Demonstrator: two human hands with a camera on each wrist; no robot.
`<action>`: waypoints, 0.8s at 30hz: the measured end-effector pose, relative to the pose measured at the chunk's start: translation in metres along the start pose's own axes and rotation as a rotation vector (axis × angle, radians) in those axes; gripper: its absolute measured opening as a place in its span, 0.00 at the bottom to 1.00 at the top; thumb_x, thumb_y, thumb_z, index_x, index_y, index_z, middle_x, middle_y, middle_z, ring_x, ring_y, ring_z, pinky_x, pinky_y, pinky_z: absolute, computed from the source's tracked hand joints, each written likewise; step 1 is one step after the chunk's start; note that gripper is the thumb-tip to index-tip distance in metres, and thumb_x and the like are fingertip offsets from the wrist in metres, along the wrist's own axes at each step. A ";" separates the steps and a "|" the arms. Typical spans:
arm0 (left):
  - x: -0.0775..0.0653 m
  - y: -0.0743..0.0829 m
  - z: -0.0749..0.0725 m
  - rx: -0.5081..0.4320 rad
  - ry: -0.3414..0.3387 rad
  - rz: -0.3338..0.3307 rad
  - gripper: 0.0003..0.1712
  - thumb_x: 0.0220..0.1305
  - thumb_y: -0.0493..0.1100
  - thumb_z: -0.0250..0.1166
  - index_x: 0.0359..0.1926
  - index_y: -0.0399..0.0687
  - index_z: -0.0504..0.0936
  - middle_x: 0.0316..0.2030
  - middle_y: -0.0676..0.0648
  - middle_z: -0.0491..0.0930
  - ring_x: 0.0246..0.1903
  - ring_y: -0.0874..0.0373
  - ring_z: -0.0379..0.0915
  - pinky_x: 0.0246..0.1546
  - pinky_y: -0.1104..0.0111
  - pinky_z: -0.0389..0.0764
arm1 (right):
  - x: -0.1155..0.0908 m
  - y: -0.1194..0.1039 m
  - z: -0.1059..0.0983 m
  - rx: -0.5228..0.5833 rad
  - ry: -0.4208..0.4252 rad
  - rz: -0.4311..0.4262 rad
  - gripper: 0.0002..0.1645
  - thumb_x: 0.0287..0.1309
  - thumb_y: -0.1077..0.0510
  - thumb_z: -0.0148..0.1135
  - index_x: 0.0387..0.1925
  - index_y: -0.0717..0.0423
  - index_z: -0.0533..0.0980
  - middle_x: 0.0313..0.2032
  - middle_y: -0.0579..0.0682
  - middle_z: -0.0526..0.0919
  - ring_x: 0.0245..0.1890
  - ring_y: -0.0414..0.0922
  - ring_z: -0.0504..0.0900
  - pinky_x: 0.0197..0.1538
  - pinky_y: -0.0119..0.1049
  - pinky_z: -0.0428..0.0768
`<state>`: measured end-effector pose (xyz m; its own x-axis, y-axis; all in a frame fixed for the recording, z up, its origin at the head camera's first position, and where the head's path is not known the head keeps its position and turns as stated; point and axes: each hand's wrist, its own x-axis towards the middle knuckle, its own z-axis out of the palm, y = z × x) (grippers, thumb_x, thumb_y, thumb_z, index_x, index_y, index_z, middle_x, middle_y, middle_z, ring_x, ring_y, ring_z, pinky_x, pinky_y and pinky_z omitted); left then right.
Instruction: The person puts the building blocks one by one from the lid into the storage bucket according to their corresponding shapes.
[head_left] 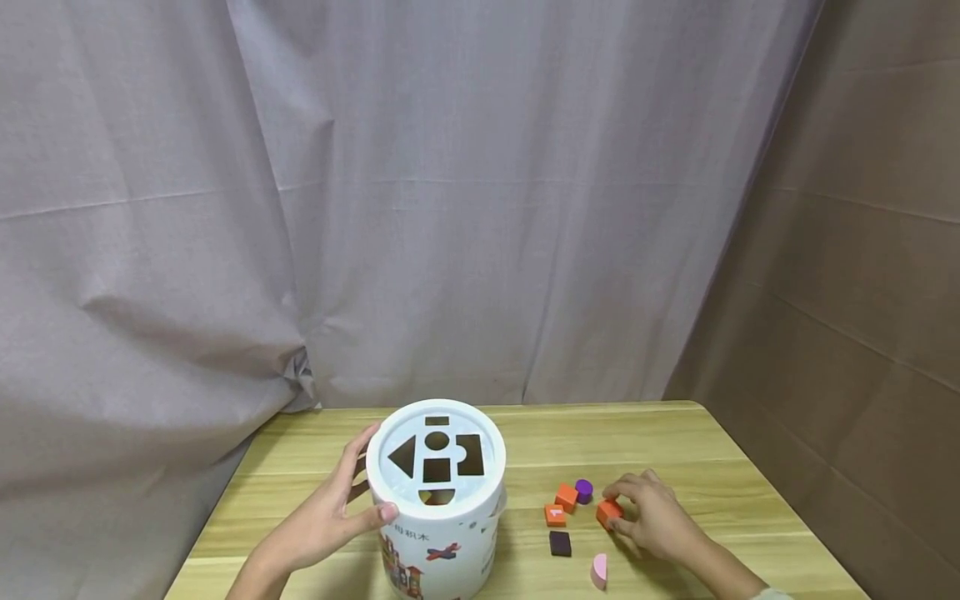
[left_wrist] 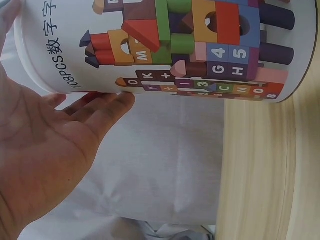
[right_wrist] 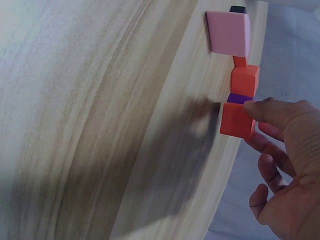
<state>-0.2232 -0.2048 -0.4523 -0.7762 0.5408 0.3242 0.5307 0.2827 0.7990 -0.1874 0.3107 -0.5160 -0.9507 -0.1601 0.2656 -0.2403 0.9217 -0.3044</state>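
Note:
A white block bucket (head_left: 442, 542) stands upright at the table's front, printed with toy blocks. Its lid (head_left: 480, 417) has several shaped holes, and a bit of yellow shows through the front one. My left hand (head_left: 318, 517) holds the bucket at its left side, thumb on the rim and fingers reaching round the wall. To the right, my right hand (head_left: 652, 517) pinches an orange block (right_wrist: 237, 120) between thumb and fingers, at the tabletop. Close to it are a purple cylinder (head_left: 583, 491), another orange block (head_left: 566, 497) and a flat orange tile (head_left: 555, 515) with a white mark.
A dark block (head_left: 560, 543) and a pink half-round block (head_left: 599, 572) lie nearer the front of the wooden table (head_left: 720, 467). Grey curtain (head_left: 480, 250) hangs behind the table, and a darker cloth (head_left: 862, 333) hangs along the right side.

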 end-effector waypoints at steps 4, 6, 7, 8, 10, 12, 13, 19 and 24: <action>0.000 0.000 -0.001 -0.006 -0.003 0.005 0.63 0.73 0.43 0.75 0.90 0.71 0.40 0.85 0.37 0.58 0.80 0.29 0.61 0.75 0.53 0.79 | 0.001 -0.002 -0.003 -0.002 0.022 -0.016 0.23 0.48 0.55 0.90 0.46 0.45 0.89 0.43 0.34 0.89 0.47 0.42 0.80 0.55 0.48 0.82; 0.000 0.000 -0.001 -0.008 -0.004 0.007 0.63 0.73 0.43 0.75 0.90 0.72 0.40 0.85 0.37 0.58 0.80 0.29 0.61 0.75 0.54 0.79 | 0.001 -0.004 -0.005 0.017 0.030 -0.017 0.23 0.47 0.56 0.90 0.47 0.46 0.89 0.43 0.34 0.89 0.47 0.43 0.81 0.53 0.45 0.84; 0.000 0.000 -0.001 -0.008 -0.004 0.007 0.63 0.73 0.43 0.75 0.90 0.72 0.40 0.85 0.37 0.58 0.80 0.29 0.61 0.75 0.54 0.79 | 0.001 -0.005 -0.006 0.032 0.032 -0.011 0.24 0.48 0.56 0.90 0.47 0.46 0.89 0.43 0.33 0.89 0.47 0.43 0.81 0.52 0.44 0.85; 0.000 0.000 0.000 -0.007 -0.005 0.007 0.63 0.73 0.44 0.75 0.90 0.72 0.40 0.85 0.37 0.58 0.80 0.29 0.61 0.75 0.54 0.79 | 0.001 -0.007 -0.008 0.051 0.035 -0.006 0.24 0.48 0.56 0.90 0.48 0.47 0.89 0.44 0.33 0.89 0.47 0.43 0.81 0.52 0.43 0.87; 0.000 0.000 0.000 -0.005 -0.006 0.006 0.63 0.73 0.44 0.75 0.90 0.70 0.40 0.85 0.37 0.57 0.80 0.29 0.61 0.75 0.53 0.79 | 0.002 -0.010 -0.012 0.085 0.049 -0.002 0.25 0.48 0.57 0.90 0.49 0.47 0.89 0.44 0.34 0.90 0.46 0.41 0.81 0.51 0.39 0.88; 0.001 0.001 0.000 -0.002 -0.007 0.003 0.63 0.73 0.44 0.75 0.90 0.69 0.40 0.85 0.37 0.57 0.80 0.29 0.62 0.74 0.51 0.79 | 0.004 -0.014 -0.016 0.119 0.076 -0.007 0.27 0.47 0.59 0.91 0.50 0.47 0.89 0.44 0.35 0.90 0.45 0.38 0.79 0.48 0.35 0.87; 0.001 0.001 0.000 -0.002 -0.008 0.002 0.63 0.73 0.44 0.75 0.90 0.68 0.40 0.85 0.36 0.57 0.80 0.29 0.62 0.74 0.49 0.79 | 0.005 -0.016 -0.018 0.129 0.096 -0.019 0.27 0.46 0.59 0.91 0.50 0.46 0.89 0.44 0.35 0.91 0.44 0.36 0.78 0.48 0.34 0.86; 0.002 0.001 -0.001 0.000 -0.006 0.001 0.63 0.72 0.44 0.76 0.90 0.67 0.40 0.85 0.35 0.57 0.80 0.27 0.62 0.74 0.43 0.79 | 0.012 -0.027 -0.027 0.177 0.190 -0.100 0.32 0.41 0.63 0.92 0.49 0.40 0.88 0.43 0.35 0.92 0.41 0.31 0.75 0.44 0.32 0.82; 0.001 0.000 -0.001 0.004 -0.004 0.002 0.63 0.72 0.44 0.76 0.90 0.66 0.40 0.85 0.35 0.58 0.79 0.27 0.63 0.73 0.45 0.80 | 0.015 -0.032 -0.031 0.202 0.173 -0.065 0.31 0.43 0.61 0.92 0.48 0.34 0.87 0.43 0.32 0.90 0.40 0.31 0.73 0.41 0.29 0.76</action>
<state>-0.2244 -0.2047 -0.4513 -0.7736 0.5447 0.3237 0.5337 0.2847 0.7963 -0.1880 0.2897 -0.4736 -0.8885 -0.1376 0.4378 -0.3504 0.8196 -0.4534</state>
